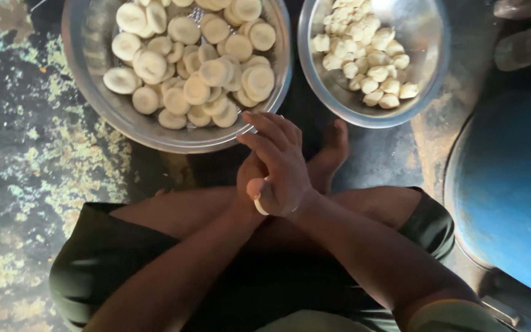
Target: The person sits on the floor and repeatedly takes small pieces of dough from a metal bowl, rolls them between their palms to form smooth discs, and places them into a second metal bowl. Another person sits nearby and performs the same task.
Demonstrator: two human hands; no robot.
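Hands meet in the middle of the frame, pressed flat one on top of the other. The right hand (283,161) lies on top with its fingers (271,126) stretched out and pointing to the upper left. The left hand (250,178) sits under it, mostly hidden. Between the two palms is a small piece of white dough (258,195); only its pale edge peeks out at the lower side of the hands. So the grip of both hands is pressed shut on the dough, palm to palm.

Up at the top left of the frame stands a big metal bowl (93,92) on the floor (26,141). It is full of flat round dough discs (198,61), piled over each other. At the top, right of the middle, stands a smaller metal bowl (428,49) with little dough balls (364,58) heaped on its left side. The two bowls are just beside each other, and the hands are a little below them.

The person sits cross-legged in dark shorts (112,258), and a bare foot (330,154) shows just behind the hands. The floor is dark with pale speckled patches. A large blue round thing (511,184) fills the right side of the frame. In the top right corner another person's hand (527,31) shows, blurred.
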